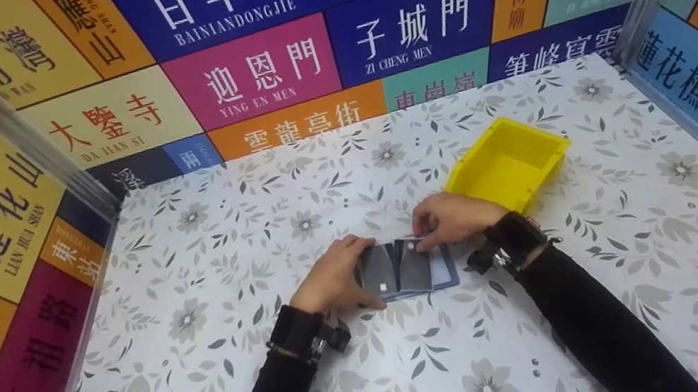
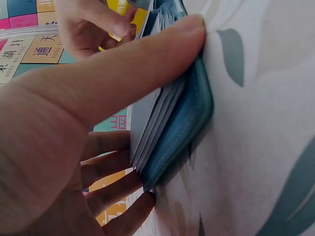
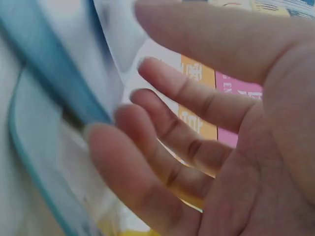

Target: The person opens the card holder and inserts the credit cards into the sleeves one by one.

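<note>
A blue card holder (image 1: 452, 269) lies open on the table, its clear sleeves fanned out with dark cards (image 1: 378, 270) in them. My left hand (image 1: 333, 276) grips its left side, thumb across the near edge and fingers at the far edge. The left wrist view shows the stacked sleeves (image 2: 160, 110) and the stitched blue cover (image 2: 189, 115) under that thumb. At a raised sleeve (image 1: 414, 265) on the right is my right hand (image 1: 453, 217). In the right wrist view its fingers (image 3: 170, 189) curve loosely, apart from the thumb, beside the blurred sleeve edge.
Just behind my right hand stands a yellow plastic bin (image 1: 508, 161), tilted toward the right. A white table (image 1: 241, 236) with a grey leaf and flower print lies under everything. Panels with coloured sign lettering (image 1: 256, 76) border its back and sides.
</note>
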Motion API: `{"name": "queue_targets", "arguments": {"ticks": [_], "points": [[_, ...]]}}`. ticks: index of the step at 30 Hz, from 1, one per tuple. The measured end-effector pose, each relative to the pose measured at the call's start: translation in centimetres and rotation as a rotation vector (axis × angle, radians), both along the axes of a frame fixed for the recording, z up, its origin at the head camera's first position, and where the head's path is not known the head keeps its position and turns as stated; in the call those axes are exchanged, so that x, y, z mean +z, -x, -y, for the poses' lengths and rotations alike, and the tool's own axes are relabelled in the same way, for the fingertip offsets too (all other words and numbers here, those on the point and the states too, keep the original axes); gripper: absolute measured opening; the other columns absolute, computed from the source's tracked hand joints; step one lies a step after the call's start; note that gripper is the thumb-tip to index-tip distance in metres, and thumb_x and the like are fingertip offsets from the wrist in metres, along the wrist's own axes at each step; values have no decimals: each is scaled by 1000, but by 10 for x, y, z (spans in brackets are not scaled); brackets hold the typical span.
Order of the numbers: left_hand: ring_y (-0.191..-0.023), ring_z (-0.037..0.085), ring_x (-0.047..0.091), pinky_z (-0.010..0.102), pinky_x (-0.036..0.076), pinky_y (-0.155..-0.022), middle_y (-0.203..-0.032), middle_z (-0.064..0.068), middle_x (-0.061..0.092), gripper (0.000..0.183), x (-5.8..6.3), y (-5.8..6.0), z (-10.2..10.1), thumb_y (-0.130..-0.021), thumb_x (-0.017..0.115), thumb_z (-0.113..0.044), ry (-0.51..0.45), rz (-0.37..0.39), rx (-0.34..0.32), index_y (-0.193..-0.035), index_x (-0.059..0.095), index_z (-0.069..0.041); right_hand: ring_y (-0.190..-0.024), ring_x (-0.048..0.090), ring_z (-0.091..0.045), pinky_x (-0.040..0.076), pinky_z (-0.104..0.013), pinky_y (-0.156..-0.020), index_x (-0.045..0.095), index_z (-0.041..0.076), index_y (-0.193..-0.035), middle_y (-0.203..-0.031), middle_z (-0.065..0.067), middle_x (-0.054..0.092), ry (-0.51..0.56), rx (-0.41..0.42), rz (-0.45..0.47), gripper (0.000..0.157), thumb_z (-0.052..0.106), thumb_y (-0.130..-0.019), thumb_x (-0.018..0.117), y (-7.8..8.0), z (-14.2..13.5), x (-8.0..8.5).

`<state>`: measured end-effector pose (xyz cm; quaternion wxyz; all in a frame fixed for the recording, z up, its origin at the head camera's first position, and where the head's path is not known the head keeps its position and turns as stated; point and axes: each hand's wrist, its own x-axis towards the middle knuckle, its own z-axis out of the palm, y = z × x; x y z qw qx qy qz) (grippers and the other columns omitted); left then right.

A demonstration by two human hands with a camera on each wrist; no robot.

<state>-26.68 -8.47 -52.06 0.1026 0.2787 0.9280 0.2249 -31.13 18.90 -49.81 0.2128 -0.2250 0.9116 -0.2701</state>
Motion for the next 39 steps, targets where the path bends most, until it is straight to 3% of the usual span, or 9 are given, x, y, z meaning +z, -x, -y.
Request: {"name": "queue_targets", "arguments": {"ticks": [6, 12, 16, 21, 24, 26, 30, 36, 39], "points": [[-125, 26, 56, 42, 47, -112, -136, 7, 59, 106, -1, 1, -1, -58, 101, -38, -10, 11, 11, -149, 52, -11, -77, 60, -16, 50, -28, -70, 71, 14, -96, -89, -2, 72, 99, -30, 29, 21, 34, -92, 78, 5, 0, -10], [-123, 26, 56, 41, 48, -111, -136, 9, 59, 107, -1, 2, -1, -59, 100, -37, -13, 27, 12, -150, 50, -9, -57, 62, -16, 55, -27, -57, 62, 7, -118, -78, -6, 70, 275, -88, 107, 27, 19, -96, 74, 7, 0, -11], [-134, 29, 51, 43, 43, -116, -147, 13, 53, 115, -1, 1, -1, -62, 98, -36, 3, 69, 26, -157, 40, -7, -60, 66, -19, 60, -32, -61, 61, 4, -130, -82, -9, 72, 353, -101, 106, 36, 16, -98, 71, 7, 2, -7], [-146, 31, 41, 44, 36, -122, -158, 15, 45, 130, -1, 1, -1, -63, 98, -35, 11, 103, 34, -165, 21, -7, -79, 76, -31, 65, -42, -76, 47, 8, -154, -110, -14, 78, 444, 36, 272, 59, 23, -100, 69, 3, 5, -8], [-149, 31, 38, 45, 33, -124, -160, 15, 42, 141, -2, 0, -1, -61, 100, -36, 5, 119, 43, -167, 11, -9, -93, 76, -37, 63, -44, -86, 34, 9, -161, -130, -16, 72, 453, 161, 403, 67, 20, -103, 65, -1, 9, -11], [-147, 32, 40, 46, 34, -124, -159, 15, 43, 145, -2, 0, 0, -58, 101, -37, -6, 116, 37, -167, 9, -9, -99, 75, -37, 62, -42, -90, 32, 9, -162, -139, -14, 67, 438, 219, 435, 67, 14, -103, 63, -3, 11, -13], [-143, 29, 43, 45, 37, -121, -156, 9, 46, 147, -1, -1, 2, -53, 102, -46, -11, 94, 9, -167, 15, -13, -105, 74, -30, 61, -37, -91, 38, 12, -160, -145, -8, 64, 380, 275, 407, 66, 7, -100, 64, -5, 14, -14], [-132, 21, 51, 39, 46, -112, -143, -1, 54, 112, -1, 1, 3, -60, 97, -53, -25, -10, -57, -155, 47, -19, -104, 73, -29, 61, -31, -87, 42, 12, -158, -149, -8, 60, 362, 366, 337, 72, 1, -94, 71, -3, 12, -12], [-122, 19, 53, 38, 49, -106, -134, -2, 59, 102, -1, 1, 2, -62, 97, -53, -15, -33, -54, -148, 54, -18, -97, 73, -30, 61, -31, -86, 46, 13, -156, -146, -10, 62, 326, 365, 235, 78, 1, -86, 80, -2, 9, -10]]}}
